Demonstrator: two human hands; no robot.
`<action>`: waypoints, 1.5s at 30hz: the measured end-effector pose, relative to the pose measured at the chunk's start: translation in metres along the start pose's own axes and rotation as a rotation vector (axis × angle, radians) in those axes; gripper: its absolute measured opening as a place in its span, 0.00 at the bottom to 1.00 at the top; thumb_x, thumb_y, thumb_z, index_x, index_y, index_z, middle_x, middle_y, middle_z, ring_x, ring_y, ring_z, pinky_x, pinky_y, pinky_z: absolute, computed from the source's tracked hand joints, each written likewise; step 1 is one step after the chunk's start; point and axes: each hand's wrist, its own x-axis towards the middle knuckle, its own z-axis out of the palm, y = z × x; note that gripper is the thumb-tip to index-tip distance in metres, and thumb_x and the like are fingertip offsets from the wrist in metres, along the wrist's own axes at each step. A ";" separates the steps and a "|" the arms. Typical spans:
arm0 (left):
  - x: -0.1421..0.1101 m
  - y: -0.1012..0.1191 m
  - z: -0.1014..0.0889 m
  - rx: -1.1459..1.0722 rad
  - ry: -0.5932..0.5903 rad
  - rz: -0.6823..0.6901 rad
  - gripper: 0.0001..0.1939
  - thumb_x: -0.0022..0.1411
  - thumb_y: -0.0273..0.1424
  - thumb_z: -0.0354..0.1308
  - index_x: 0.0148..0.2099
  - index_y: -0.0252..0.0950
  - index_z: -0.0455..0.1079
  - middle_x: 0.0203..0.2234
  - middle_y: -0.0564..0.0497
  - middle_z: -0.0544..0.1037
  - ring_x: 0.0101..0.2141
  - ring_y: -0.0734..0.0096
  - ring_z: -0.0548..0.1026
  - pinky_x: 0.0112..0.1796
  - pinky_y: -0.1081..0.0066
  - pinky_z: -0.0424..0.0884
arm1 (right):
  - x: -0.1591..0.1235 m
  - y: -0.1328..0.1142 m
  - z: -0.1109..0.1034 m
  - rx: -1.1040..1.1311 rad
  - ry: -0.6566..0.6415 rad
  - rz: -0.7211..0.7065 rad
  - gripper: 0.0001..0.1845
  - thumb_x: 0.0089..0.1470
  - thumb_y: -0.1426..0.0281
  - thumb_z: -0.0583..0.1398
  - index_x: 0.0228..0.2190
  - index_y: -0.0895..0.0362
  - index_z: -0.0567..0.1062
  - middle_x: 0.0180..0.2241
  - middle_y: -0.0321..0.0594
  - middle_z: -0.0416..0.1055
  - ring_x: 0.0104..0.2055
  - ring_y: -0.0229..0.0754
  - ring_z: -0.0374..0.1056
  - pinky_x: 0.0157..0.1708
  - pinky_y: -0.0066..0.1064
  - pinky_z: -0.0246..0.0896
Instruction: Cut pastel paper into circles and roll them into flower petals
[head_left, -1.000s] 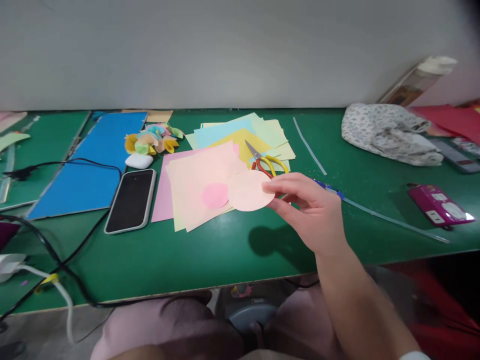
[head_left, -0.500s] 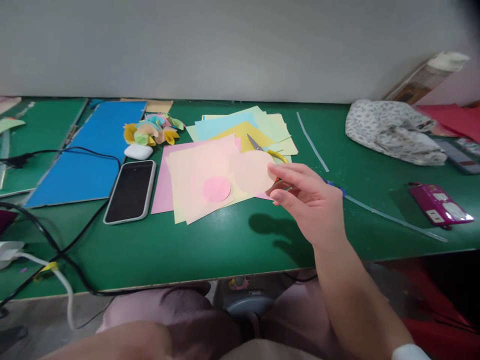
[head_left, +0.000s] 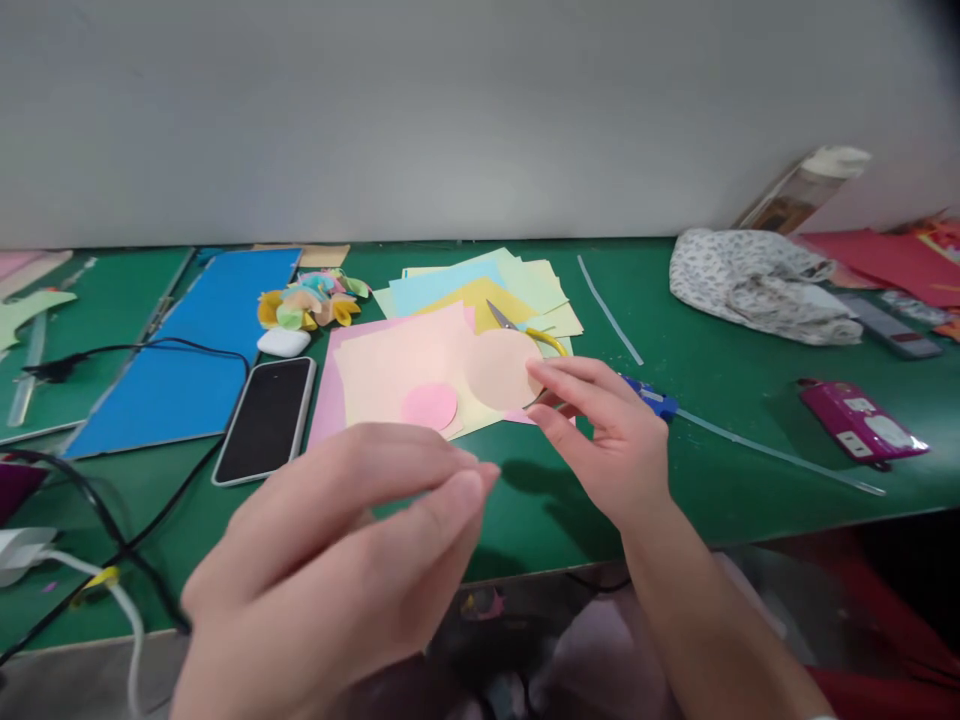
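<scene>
Between the thumb and fingers of my right hand [head_left: 604,430] is the edge of a peach paper circle [head_left: 501,370], held up over the paper stack. My left hand [head_left: 352,560] is raised close to the camera at lower centre, thumb tip pressed to the fingers, with nothing showing in them. A smaller pink paper circle [head_left: 430,406] lies on a pale peach sheet [head_left: 397,345]. Yellow-handled scissors [head_left: 551,340] rest on the coloured sheets, partly covered by the held circle. Behind my right fingers lies a blue glue gun [head_left: 651,396] with a clear glue stick [head_left: 772,450] reaching out of it.
Left of the papers are a phone [head_left: 266,420], a white earbud case [head_left: 283,342], paper flowers [head_left: 315,300] and a blue board [head_left: 180,350]. Black cables [head_left: 82,490] cross the left side. A patterned cloth [head_left: 750,285] and a magenta device [head_left: 862,422] lie at right.
My left hand has come up into view from below, fingers drawn together. My right hand still holds the peach circle and has shifted slightly lower and left in view. The camera has tilted up a little.
</scene>
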 end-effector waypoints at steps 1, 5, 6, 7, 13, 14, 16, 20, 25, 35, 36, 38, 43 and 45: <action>0.009 -0.006 -0.001 0.094 -0.018 0.095 0.13 0.53 0.16 0.65 0.38 0.38 0.75 0.28 0.54 0.76 0.31 0.75 0.76 0.30 0.73 0.73 | 0.000 -0.001 0.000 -0.035 0.009 -0.046 0.18 0.56 0.78 0.63 0.47 0.49 0.80 0.43 0.41 0.78 0.34 0.38 0.75 0.31 0.30 0.78; 0.009 -0.028 -0.001 0.255 0.004 0.155 0.10 0.59 0.21 0.63 0.39 0.42 0.74 0.32 0.55 0.75 0.31 0.76 0.74 0.29 0.71 0.70 | 0.000 -0.002 -0.001 -0.118 0.029 -0.181 0.19 0.56 0.78 0.63 0.48 0.52 0.79 0.43 0.44 0.78 0.39 0.42 0.78 0.37 0.34 0.80; 0.006 -0.032 0.000 0.266 0.016 0.149 0.11 0.59 0.22 0.63 0.40 0.44 0.74 0.33 0.55 0.76 0.32 0.75 0.74 0.29 0.70 0.70 | 0.000 -0.002 -0.001 -0.124 0.029 -0.202 0.20 0.56 0.78 0.63 0.49 0.51 0.79 0.43 0.44 0.78 0.39 0.43 0.78 0.38 0.34 0.80; 0.004 -0.036 0.002 0.274 0.031 0.139 0.12 0.59 0.21 0.63 0.41 0.45 0.75 0.33 0.55 0.76 0.32 0.75 0.74 0.29 0.70 0.71 | 0.000 -0.002 -0.002 -0.127 0.028 -0.226 0.21 0.56 0.78 0.63 0.50 0.50 0.78 0.44 0.44 0.78 0.39 0.43 0.78 0.38 0.35 0.80; 0.010 -0.054 0.013 0.161 0.145 0.261 0.15 0.53 0.19 0.68 0.40 0.41 0.78 0.29 0.55 0.78 0.29 0.75 0.74 0.22 0.74 0.69 | 0.000 -0.005 -0.001 -0.143 0.025 -0.333 0.24 0.55 0.82 0.63 0.52 0.52 0.77 0.43 0.46 0.78 0.38 0.42 0.79 0.39 0.32 0.80; 0.011 -0.055 0.015 0.150 0.158 0.186 0.14 0.53 0.17 0.66 0.40 0.41 0.78 0.29 0.54 0.78 0.29 0.75 0.74 0.21 0.74 0.69 | 0.000 -0.006 -0.001 -0.148 0.026 -0.335 0.24 0.55 0.82 0.63 0.51 0.53 0.78 0.43 0.47 0.78 0.39 0.42 0.79 0.39 0.32 0.80; 0.012 -0.053 0.017 0.108 0.198 0.134 0.14 0.55 0.17 0.65 0.39 0.41 0.78 0.28 0.54 0.78 0.29 0.74 0.74 0.21 0.74 0.68 | -0.001 -0.005 -0.001 -0.138 0.020 -0.338 0.22 0.55 0.82 0.63 0.50 0.56 0.78 0.43 0.48 0.78 0.39 0.43 0.79 0.39 0.31 0.79; 0.009 -0.043 0.017 0.133 0.146 0.093 0.13 0.52 0.17 0.67 0.36 0.39 0.76 0.28 0.55 0.77 0.28 0.75 0.74 0.25 0.73 0.71 | -0.003 -0.004 -0.003 0.040 -0.050 -0.290 0.17 0.58 0.73 0.63 0.49 0.60 0.78 0.42 0.51 0.77 0.38 0.43 0.78 0.36 0.32 0.79; 0.007 -0.033 0.016 0.157 0.171 -0.011 0.13 0.54 0.19 0.67 0.38 0.43 0.76 0.27 0.56 0.78 0.29 0.73 0.73 0.27 0.70 0.70 | -0.003 -0.009 -0.003 0.223 -0.074 -0.153 0.15 0.62 0.75 0.57 0.46 0.58 0.81 0.41 0.48 0.79 0.42 0.42 0.78 0.41 0.33 0.78; 0.014 -0.030 0.021 0.068 0.195 -0.439 0.10 0.62 0.31 0.62 0.46 0.45 0.78 0.35 0.55 0.81 0.34 0.76 0.78 0.31 0.77 0.74 | -0.003 -0.012 0.000 0.309 -0.015 -0.068 0.19 0.54 0.83 0.57 0.40 0.56 0.84 0.36 0.44 0.80 0.33 0.39 0.78 0.31 0.29 0.77; 0.015 -0.029 0.020 0.039 0.140 -0.489 0.12 0.61 0.32 0.63 0.48 0.45 0.77 0.34 0.55 0.81 0.34 0.76 0.78 0.31 0.78 0.74 | -0.003 -0.012 0.000 0.307 -0.014 -0.072 0.20 0.53 0.83 0.57 0.40 0.55 0.84 0.36 0.44 0.80 0.32 0.38 0.77 0.30 0.28 0.77; 0.016 -0.029 0.019 -0.033 0.069 -0.552 0.17 0.59 0.32 0.65 0.51 0.45 0.76 0.29 0.56 0.81 0.30 0.77 0.77 0.28 0.80 0.74 | -0.002 -0.012 0.000 0.283 -0.015 -0.101 0.21 0.54 0.83 0.57 0.42 0.55 0.83 0.37 0.43 0.80 0.32 0.38 0.77 0.29 0.27 0.77; 0.016 -0.034 0.016 -0.122 0.103 -0.606 0.17 0.57 0.29 0.66 0.49 0.45 0.76 0.21 0.58 0.77 0.21 0.78 0.72 0.23 0.78 0.71 | -0.003 -0.006 0.000 0.053 -0.010 -0.341 0.26 0.53 0.85 0.56 0.51 0.59 0.78 0.46 0.51 0.78 0.36 0.39 0.77 0.32 0.29 0.78; 0.017 -0.035 0.015 -0.146 0.158 -0.605 0.16 0.56 0.28 0.66 0.48 0.44 0.77 0.20 0.58 0.76 0.20 0.79 0.71 0.21 0.79 0.69 | -0.003 -0.002 0.000 -0.072 -0.033 -0.422 0.30 0.53 0.86 0.56 0.56 0.59 0.72 0.52 0.54 0.74 0.41 0.42 0.77 0.36 0.32 0.78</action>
